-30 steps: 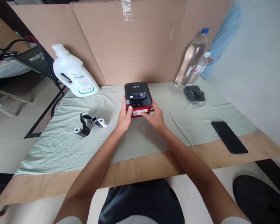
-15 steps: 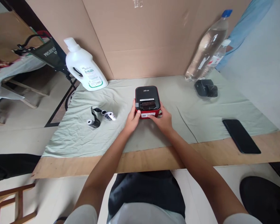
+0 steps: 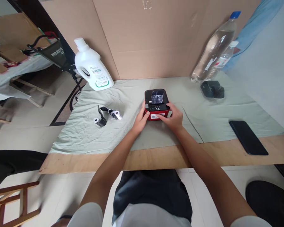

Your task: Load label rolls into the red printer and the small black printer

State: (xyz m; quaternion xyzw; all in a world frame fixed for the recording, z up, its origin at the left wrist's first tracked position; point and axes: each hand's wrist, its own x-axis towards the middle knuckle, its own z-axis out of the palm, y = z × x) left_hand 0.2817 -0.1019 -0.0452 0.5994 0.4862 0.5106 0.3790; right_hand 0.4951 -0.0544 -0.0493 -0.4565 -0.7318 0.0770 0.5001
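A small red and black printer-like device point(image 3: 159, 116) sits on the pale green cloth point(image 3: 132, 86). Its black top shows a shiny dark window or strip toward the back and small markings in front of it. My left hand point(image 3: 141, 119) grips its left side, thumb on the front left corner. On the opposite side, my right hand point(image 3: 174, 118) holds the device, fingers at the right edge and front near a white label. Left of the hands lie a dark roll point(image 3: 100, 121) with a curling strip and a white roll point(image 3: 117, 115).
A white jug point(image 3: 93, 67) stands at the back left against cardboard point(image 3: 142, 37). At the right are a large clear bottle point(image 3: 215, 47), a smaller bottle point(image 3: 223, 60), a wrapped black item point(image 3: 211, 89) and a black phone point(image 3: 248, 137). A thin dark line crosses the cloth.
The device's top looks different: the dark window now shows farther back, with markings before it. My right fingers have shifted at the right edge. The whole view has moved slightly.
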